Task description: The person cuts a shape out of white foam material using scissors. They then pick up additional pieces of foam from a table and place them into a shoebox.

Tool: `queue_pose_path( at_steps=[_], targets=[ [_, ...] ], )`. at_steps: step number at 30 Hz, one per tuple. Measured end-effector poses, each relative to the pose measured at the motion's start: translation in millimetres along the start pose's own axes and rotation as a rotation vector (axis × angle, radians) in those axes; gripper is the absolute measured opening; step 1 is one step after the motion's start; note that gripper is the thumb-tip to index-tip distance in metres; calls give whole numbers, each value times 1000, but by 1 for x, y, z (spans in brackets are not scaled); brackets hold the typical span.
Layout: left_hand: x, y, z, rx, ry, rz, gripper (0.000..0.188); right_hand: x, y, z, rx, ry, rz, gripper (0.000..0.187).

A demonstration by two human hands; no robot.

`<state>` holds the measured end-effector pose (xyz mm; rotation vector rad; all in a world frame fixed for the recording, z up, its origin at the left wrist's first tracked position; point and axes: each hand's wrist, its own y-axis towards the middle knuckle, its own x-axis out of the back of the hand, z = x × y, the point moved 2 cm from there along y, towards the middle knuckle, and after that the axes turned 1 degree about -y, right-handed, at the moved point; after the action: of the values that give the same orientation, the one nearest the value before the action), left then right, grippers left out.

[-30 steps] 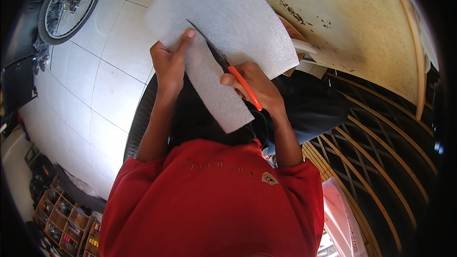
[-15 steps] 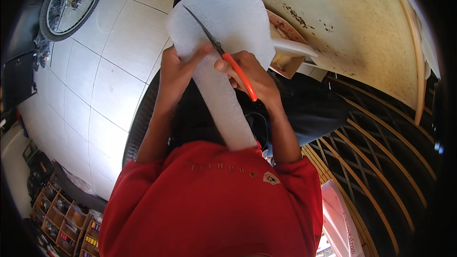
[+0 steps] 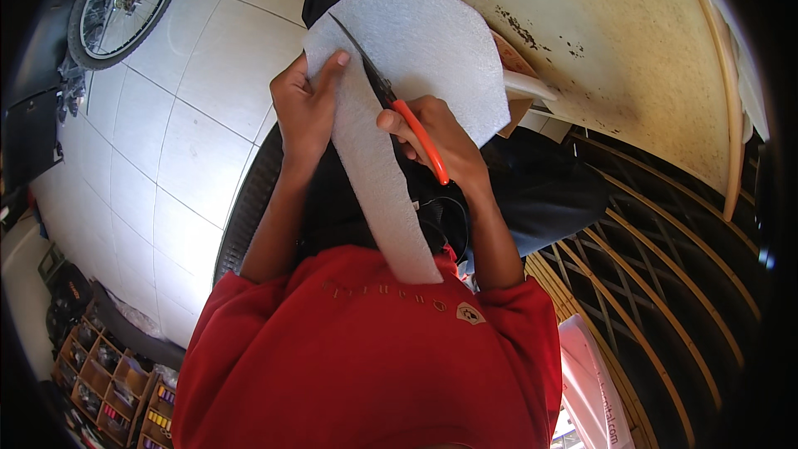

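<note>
Pale tiles [image 3: 195,108] spread at left, with a wheel [image 3: 125,2] above and a divided box [image 3: 101,372] below; a stained board [image 3: 615,50] stands at right. The white sheet [image 3: 424,41] is over the lap [image 3: 536,187]. The left hand [image 3: 306,116] pinches it, thumb on top; the right hand [image 3: 440,137] is closed around the scissors [image 3: 424,138], blades at the cut.

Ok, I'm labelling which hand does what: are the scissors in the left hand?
No, the right hand holds the red-handled scissors, while the left hand grips the white sheet near its left edge.
</note>
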<state>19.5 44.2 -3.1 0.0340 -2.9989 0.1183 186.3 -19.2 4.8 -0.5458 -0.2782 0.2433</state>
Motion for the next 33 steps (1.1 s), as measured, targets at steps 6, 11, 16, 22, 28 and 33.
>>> queue_pose_path(
  at_steps=[6, 11, 16, 22, 28, 33],
  targets=[
    [-1, -8, -7, 52, -5, 97, 21, 1, 7, 8, -6, -9, -31, 80],
    [9, -19, 4, 101, 129, 340, 20, 6, 21, 19, 14, 24, -44, 81],
    [21, -29, -5, 259, 26, 325, 21, 7, 27, 20, 12, 14, -66, 77],
    [38, -17, -28, 83, 31, 93, 24, -6, -15, 5, 22, 311, -21, 50],
    [5, -24, -64, -8, -145, 255, 26, -8, -61, 3, 142, 440, -331, 16],
    [-38, -58, -64, 155, -348, 623, 45, 14, -82, -10, 235, 473, -792, 14]
  ],
)
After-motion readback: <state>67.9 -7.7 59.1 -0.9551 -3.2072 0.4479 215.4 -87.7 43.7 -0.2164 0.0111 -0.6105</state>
